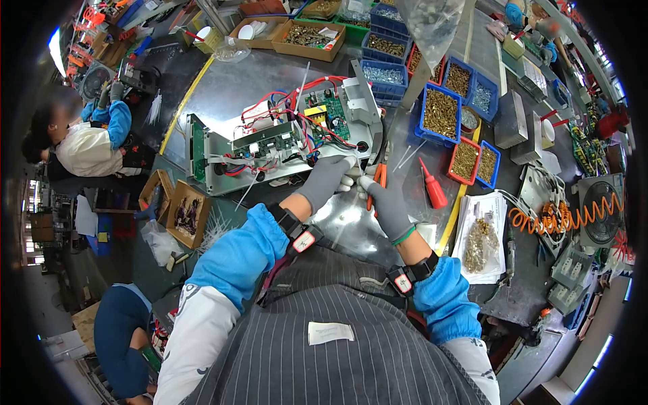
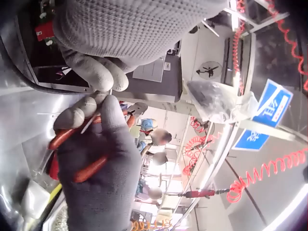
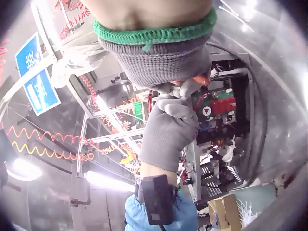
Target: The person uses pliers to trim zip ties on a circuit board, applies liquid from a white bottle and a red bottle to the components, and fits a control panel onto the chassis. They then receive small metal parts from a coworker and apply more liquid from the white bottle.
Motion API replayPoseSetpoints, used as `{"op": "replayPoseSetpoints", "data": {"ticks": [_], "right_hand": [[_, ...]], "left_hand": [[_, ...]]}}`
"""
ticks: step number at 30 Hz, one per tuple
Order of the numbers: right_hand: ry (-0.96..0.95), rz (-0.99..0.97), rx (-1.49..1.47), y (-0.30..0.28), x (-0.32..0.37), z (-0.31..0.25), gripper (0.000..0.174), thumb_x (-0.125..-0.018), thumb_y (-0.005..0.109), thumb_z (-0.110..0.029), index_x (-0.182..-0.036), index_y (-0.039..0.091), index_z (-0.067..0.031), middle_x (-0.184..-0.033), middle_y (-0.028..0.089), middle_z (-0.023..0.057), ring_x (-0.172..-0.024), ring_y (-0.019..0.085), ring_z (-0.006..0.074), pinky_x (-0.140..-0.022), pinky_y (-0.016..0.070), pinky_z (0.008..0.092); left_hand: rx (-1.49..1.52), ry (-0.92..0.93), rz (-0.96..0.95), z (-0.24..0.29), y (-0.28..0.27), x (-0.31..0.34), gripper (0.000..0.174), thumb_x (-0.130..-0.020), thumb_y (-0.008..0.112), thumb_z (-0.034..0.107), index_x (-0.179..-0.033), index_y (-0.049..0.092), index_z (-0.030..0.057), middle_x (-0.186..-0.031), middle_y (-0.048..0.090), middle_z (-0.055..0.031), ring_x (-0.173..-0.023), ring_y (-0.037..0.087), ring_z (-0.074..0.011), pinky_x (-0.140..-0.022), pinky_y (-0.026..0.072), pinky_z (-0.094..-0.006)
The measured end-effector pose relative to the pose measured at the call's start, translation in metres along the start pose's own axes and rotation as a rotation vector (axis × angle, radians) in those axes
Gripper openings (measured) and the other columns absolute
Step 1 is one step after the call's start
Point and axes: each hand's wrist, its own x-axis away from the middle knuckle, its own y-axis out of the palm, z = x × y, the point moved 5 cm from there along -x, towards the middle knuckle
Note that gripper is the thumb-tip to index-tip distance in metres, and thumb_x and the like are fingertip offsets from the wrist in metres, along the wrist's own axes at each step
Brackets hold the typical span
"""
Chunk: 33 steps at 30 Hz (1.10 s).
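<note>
Both hands, in grey gloves with pale fingertips, meet in front of an open metal chassis (image 1: 270, 152) with circuit boards and red and blue wires. My left hand (image 1: 327, 182) pinches a thin white cable tie (image 2: 87, 126) at its fingertips. My right hand (image 1: 391, 206) holds orange-handled pliers (image 1: 381, 175) in its palm, their metal head (image 2: 139, 109) sticking out past the thumb. Its thumb and fingertips also meet at the tie, right against the left fingertips. In the right wrist view the gloves hide most of the tie and pliers.
Loose cable ties (image 1: 408, 155) and a red bottle (image 1: 433, 185) lie right of the hands. Blue and red bins (image 1: 440, 115) of screws stand behind. Papers (image 1: 476, 233) with a bag of parts are at right. Another person (image 1: 91, 135) works at left.
</note>
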Motion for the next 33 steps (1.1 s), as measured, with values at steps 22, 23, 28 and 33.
{"op": "replayPoseSetpoints", "data": {"ticks": [22,23,28,33], "right_hand": [[-0.136,0.047,0.27,0.009,-0.001,-0.011,0.03,-0.088,0.068,-0.013,-0.112,0.055,-0.0025,-0.095,0.061,0.0047,-0.082,0.058,0.0111,-0.072,0.049,0.0272],[-0.134,0.042,0.271,0.01,-0.001,-0.009,0.03,-0.088,0.068,-0.013,-0.112,0.055,-0.0025,-0.095,0.061,0.0047,-0.082,0.058,0.0111,-0.072,0.049,0.0272],[-0.326,0.053,0.413,0.011,0.002,-0.024,0.024,-0.089,0.068,-0.012,-0.106,0.054,-0.0023,-0.092,0.06,0.0042,-0.081,0.056,0.0109,-0.072,0.0478,0.0271],[-0.27,0.038,0.404,0.0,-0.001,-0.015,0.026,-0.089,0.07,-0.015,-0.105,0.054,-0.0026,-0.092,0.058,0.0034,-0.082,0.055,0.0106,-0.072,0.0476,0.0273]], "left_hand": [[0.45,-0.068,0.113,-0.013,0.001,-0.015,0.026,-0.098,0.056,0.021,-0.113,0.065,0.0018,-0.092,0.07,-0.0022,-0.056,0.045,-0.0028,-0.046,0.0404,-0.0188],[0.464,-0.051,0.123,-0.01,0.003,-0.014,0.026,-0.098,0.056,0.021,-0.113,0.065,0.0015,-0.091,0.069,-0.0022,-0.056,0.045,-0.0034,-0.046,0.0401,-0.0194],[0.512,-0.067,0.074,-0.006,0.011,-0.022,0.029,-0.098,0.056,0.021,-0.116,0.066,0.0004,-0.088,0.068,-0.002,-0.054,0.044,-0.0049,-0.046,0.0399,-0.0207],[0.485,-0.067,0.078,-0.001,0.014,-0.029,0.027,-0.097,0.059,0.022,-0.112,0.066,0.001,-0.097,0.071,-0.0035,-0.056,0.046,-0.0018,-0.047,0.0399,-0.0176]]}}
